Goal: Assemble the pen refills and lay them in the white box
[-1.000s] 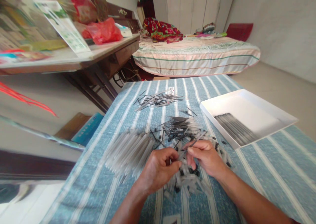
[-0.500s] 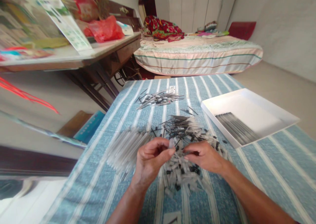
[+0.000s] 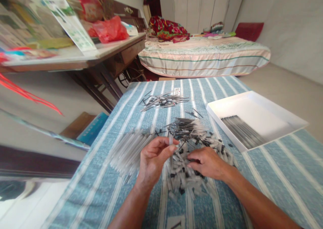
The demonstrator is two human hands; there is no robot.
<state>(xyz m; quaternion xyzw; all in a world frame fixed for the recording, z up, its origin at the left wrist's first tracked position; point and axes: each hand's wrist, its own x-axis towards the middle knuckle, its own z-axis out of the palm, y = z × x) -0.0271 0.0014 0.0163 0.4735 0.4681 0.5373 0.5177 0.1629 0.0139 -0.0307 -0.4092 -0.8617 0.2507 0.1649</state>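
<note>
Fingers (image 3: 166, 152) of the left hand (image 3: 152, 156) pinch a small translucent piece (image 3: 171, 140), held upright above the surface (image 3: 101, 188), while those of the right hand (image 3: 212, 162) bend close together over a loose pile of clear and black pieces (image 3: 183, 180). A light pinch low on the piece would probably serve best, leaving its upper end free; on the right, lifting one piece at a time with the fingertips should avoid scattering the rest. Whether the right fingers grip anything cannot be told, their tips being turned down and shaded; what the left palm covers is likewise hidden. Just beyond lie dark thin rods (image 3: 185, 125), too tangled to count; at left, pale tubes (image 3: 131, 150) blur, partly behind the left hand. Farther right, a white box (image 3: 267, 111) holds grey sticks (image 3: 242, 131), their lower ends cut off by its near wall.
</note>
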